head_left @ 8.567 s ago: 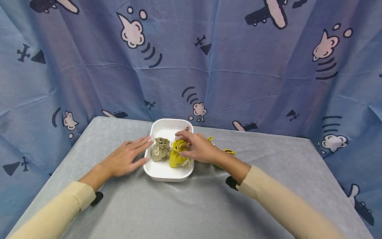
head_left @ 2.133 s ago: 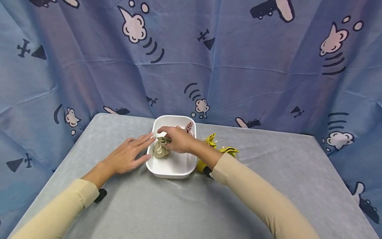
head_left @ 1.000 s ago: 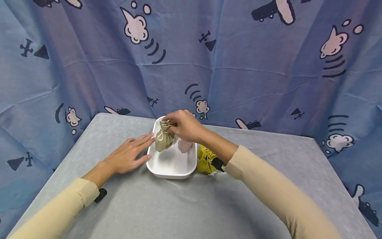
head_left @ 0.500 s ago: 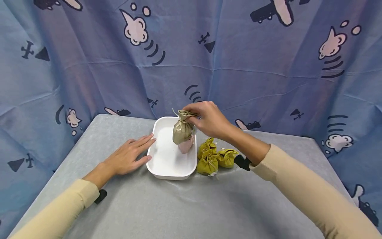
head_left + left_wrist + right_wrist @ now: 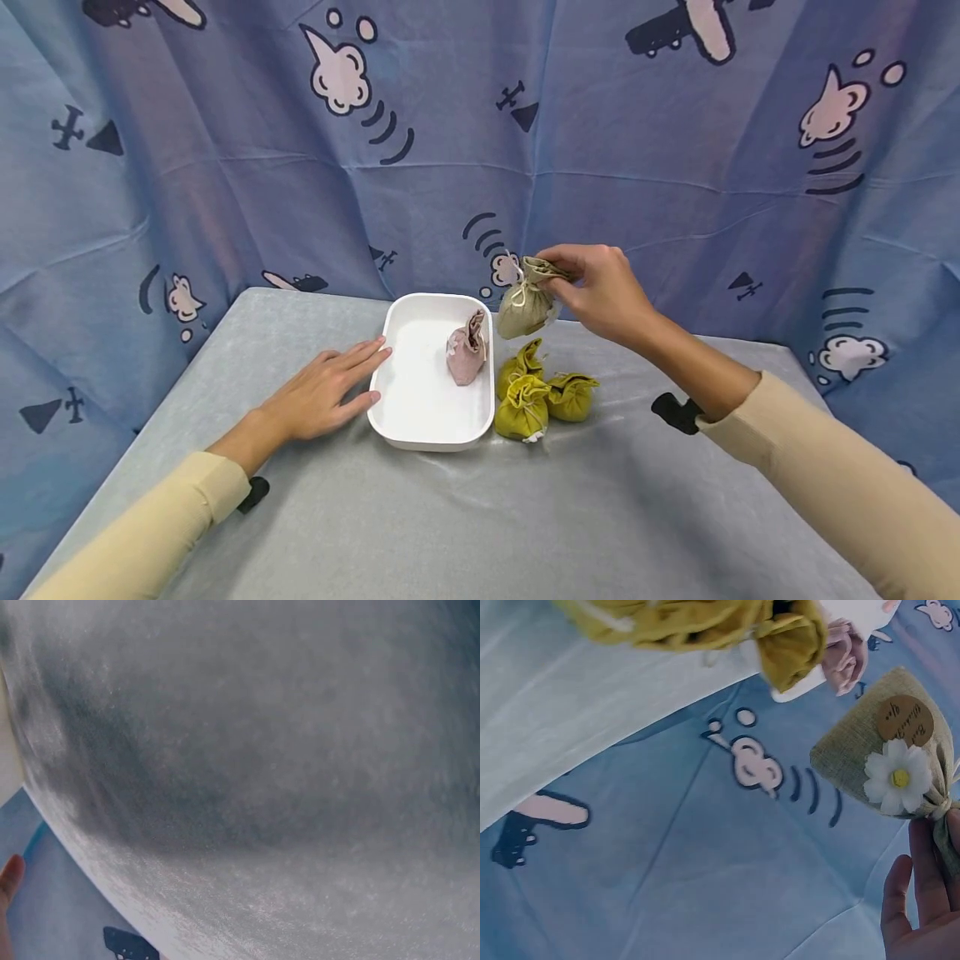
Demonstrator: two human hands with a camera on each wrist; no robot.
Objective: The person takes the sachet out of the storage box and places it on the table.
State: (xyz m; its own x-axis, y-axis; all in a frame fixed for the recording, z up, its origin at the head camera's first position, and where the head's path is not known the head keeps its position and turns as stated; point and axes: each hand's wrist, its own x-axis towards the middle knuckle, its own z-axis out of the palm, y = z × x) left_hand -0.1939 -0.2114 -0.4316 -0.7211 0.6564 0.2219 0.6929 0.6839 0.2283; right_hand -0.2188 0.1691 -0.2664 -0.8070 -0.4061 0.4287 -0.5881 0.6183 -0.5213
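Observation:
High over the back of the table, my right hand point(image 5: 603, 287) pinches the gathered neck of a grey-green drawstring pouch point(image 5: 525, 310). In the right wrist view that pouch point(image 5: 877, 742) shows a white daisy point(image 5: 898, 777) and a round brown tag point(image 5: 905, 720). My left hand point(image 5: 318, 392) lies with straight fingers, its fingertips at the left rim of a white tray point(image 5: 412, 417). A pink pouch point(image 5: 465, 354) stands inside the tray by its right wall. Three yellow pouches, one in front point(image 5: 522, 410), sit close together beside the tray, below the held pouch.
The grey cloth-covered table point(image 5: 465, 517) ends at the back against a blue patterned curtain point(image 5: 420, 208). In the left wrist view, mostly tablecloth point(image 5: 262, 750) shows, with a fingertip at the lower left edge.
My right hand gripped the grey-green pouch in the tray, lifted it out and carried it right, past the rim. Earlier, it held a yellow pouch over the tray. My left hand stayed at the rim.

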